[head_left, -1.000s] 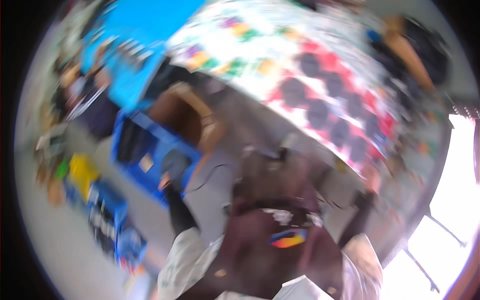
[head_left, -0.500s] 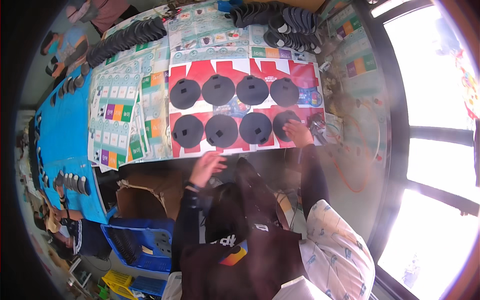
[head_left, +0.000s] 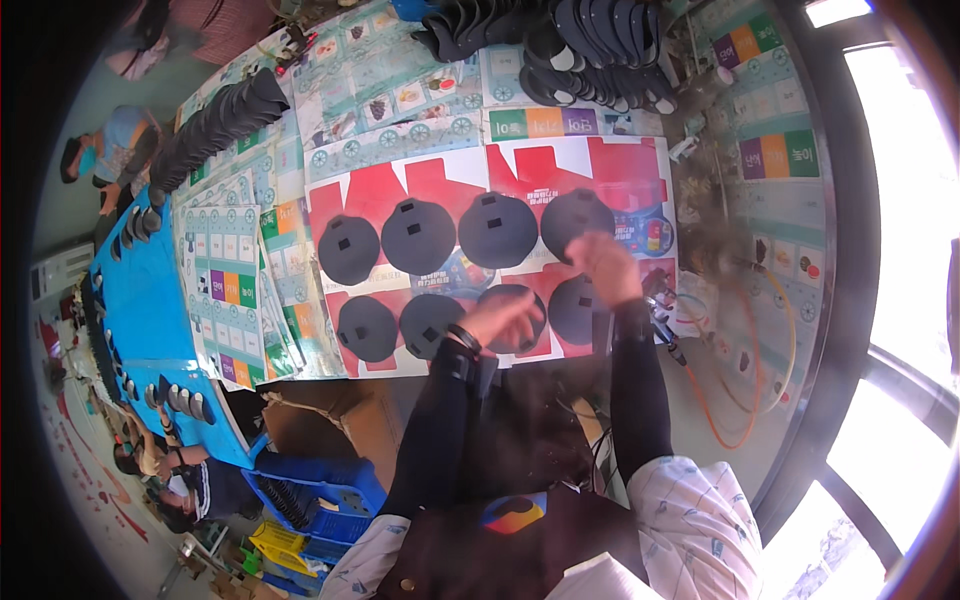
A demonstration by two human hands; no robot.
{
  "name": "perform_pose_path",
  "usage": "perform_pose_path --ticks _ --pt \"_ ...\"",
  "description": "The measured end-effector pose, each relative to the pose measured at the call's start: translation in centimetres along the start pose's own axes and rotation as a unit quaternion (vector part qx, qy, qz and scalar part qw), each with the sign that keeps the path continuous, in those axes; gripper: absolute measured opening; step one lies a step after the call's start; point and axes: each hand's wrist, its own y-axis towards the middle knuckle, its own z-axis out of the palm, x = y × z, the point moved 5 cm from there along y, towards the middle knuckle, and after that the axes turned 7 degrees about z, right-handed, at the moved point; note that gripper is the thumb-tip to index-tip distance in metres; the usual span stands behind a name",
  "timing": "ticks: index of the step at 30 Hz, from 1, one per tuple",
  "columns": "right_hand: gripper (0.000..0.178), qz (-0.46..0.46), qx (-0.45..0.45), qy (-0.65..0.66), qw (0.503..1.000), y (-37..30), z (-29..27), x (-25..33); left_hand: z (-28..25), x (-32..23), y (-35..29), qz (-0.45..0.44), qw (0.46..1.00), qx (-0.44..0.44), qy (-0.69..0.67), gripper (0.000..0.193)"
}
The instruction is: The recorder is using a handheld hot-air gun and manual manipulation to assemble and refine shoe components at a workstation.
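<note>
Two rows of flat, dark grey, rounded pieces lie on a red-and-white printed sheet [head_left: 575,345], and most show a small black square patch. My left hand [head_left: 503,318] is over a piece in the near row, fingers apart and pointing right, partly covering it. Farther right, my right hand [head_left: 607,270] reaches to the lower edge of the far row's right-end piece [head_left: 577,222]. Its fingers are smeared by motion, and it cannot be told whether they touch or hold anything. Just nearer, the near row's right-end piece [head_left: 572,308] is partly hidden by my right arm.
Stacked curved dark pieces stand at the back [head_left: 605,45] and back left [head_left: 225,125]. Printed sheets [head_left: 225,290] pile up on the left beside a blue table [head_left: 150,310]. A hose tool [head_left: 668,335] sits right. Blue crate [head_left: 320,490] below left; other people work farther left.
My left hand has come up from below the sheet's front edge onto the near row. My right hand has gone from the near row's right-end piece to the far row's. The whole view has shifted.
</note>
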Motion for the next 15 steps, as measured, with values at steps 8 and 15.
perform_pose_path --ticks 8,15 --pt "0.048 0.062 0.052 0.218 0.973 4.4 6.7 1.9 -10.8 -11.7 -4.3 0.297 0.885 -0.182 -0.309 0.039" --pt "0.044 0.285 -0.008 -0.029 0.958 5.0 13.5 -5.9 -17.7 -6.4 -3.4 0.276 0.831 -0.217 -0.432 0.041"
